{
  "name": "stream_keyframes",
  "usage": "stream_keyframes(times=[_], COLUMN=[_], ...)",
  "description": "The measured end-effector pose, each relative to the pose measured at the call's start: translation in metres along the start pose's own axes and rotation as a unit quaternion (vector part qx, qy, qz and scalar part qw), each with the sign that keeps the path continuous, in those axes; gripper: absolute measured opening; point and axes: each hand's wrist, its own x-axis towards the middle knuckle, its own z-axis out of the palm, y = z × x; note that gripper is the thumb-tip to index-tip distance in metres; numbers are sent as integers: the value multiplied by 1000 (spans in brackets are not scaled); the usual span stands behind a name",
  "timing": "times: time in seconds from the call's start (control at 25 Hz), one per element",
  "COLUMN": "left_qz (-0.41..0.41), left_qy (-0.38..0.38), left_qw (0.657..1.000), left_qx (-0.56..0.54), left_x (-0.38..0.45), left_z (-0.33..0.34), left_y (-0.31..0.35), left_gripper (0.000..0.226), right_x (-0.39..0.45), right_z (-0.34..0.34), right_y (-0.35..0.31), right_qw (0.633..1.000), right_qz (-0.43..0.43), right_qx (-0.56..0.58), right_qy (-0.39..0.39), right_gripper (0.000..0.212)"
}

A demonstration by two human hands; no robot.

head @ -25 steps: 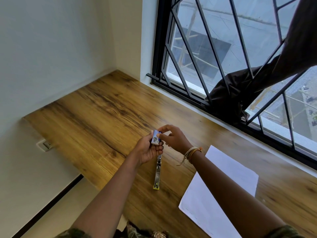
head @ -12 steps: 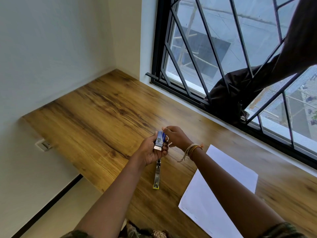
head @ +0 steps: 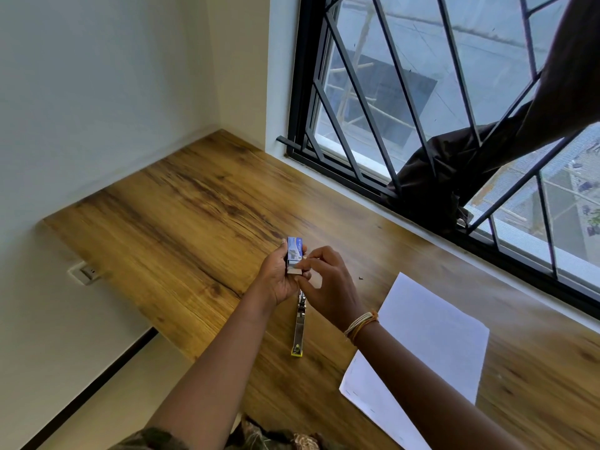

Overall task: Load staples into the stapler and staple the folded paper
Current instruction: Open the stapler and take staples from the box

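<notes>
Staple box (head: pixel 294 254) is held upright above the counter (head: pixel 194 216), our left hand (head: pixel 279 280) wrapped round it. Since a second ago the inner tray has slid out at the lower end; our right hand (head: pixel 328 287) now pinches there, likely drawing a staple strip. Stapler (head: pixel 298 329) lies open on the counter just below the hands, unloaded, we judge. Paper (head: pixel 422 352) lies flat to the right, untouched.

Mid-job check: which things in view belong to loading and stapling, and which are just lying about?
For the job:
- staple box, held in the left hand, right hand pinching at its open end
- stapler on the desk
- white paper

Just there:
- dark cloth in the window bars
- wall socket
</notes>
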Motion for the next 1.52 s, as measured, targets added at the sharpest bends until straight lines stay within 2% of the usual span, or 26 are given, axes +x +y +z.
stream_keyframes(times=[0.44, 0.68, 0.88, 1.28, 1.44, 1.52], left_qz=[-19, -7, -8, -12, -23, -23], left_qy=[-24, -34, -27, -23, -22, -13], left_qw=[999, 999, 999, 999, 998, 998], left_qx=[-38, -38, -35, -38, -48, -51], left_x=[1, 4, 5, 5, 1, -3], left_z=[-3, -8, -7, -8, -8, -7], left_y=[2, 4, 2, 3, 3, 4], left_gripper=[56, 55, 54, 53, 53, 53], right_x=[-4, -12, -7, 2, -1, -2], right_z=[1, 1, -4, -3, 1, 1], right_y=[-4, -5, -10, -5, -2, -1], right_qw=[999, 997, 999, 998, 996, 995], right_qz=[-36, -60, 5, -9, -10, 4], right_qx=[-28, -46, 44, -4, -6, 34], right_qy=[13, 5, 28, -65, -90, -94], right_gripper=[5, 6, 7, 7, 5, 3])
